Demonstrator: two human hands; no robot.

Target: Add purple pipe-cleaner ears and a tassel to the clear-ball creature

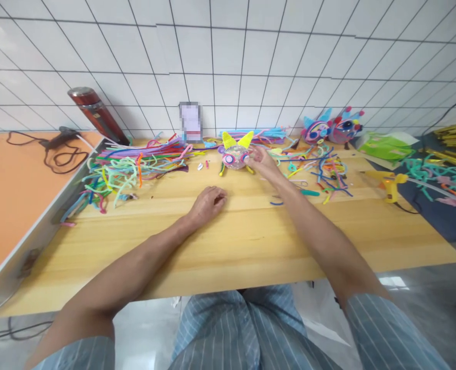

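Note:
My right hand (264, 163) reaches to the back of the table, its fingers pinching the right side of a clear round animal figure (234, 160). The figure stands upright, with yellow pipe-cleaner ears, pink-and-blue ringed eyes and small yellow feet. Resting nearer on the tabletop, my left hand (209, 205) is loosely curled, with nothing visible in it and apart from the figure. Below my right wrist lie a teal-handled tool (309, 192) and a short blue pipe-cleaner piece (276, 203).
Pipe cleaners (123, 169) pile up at left, with more scraps (330, 172) at right. A phone (191, 122) leans on the wall beside a red-brown flask (98, 115). Two finished-looking figures (343, 128) stand back right. A yellow glue gun (391, 186) sits near the right edge.

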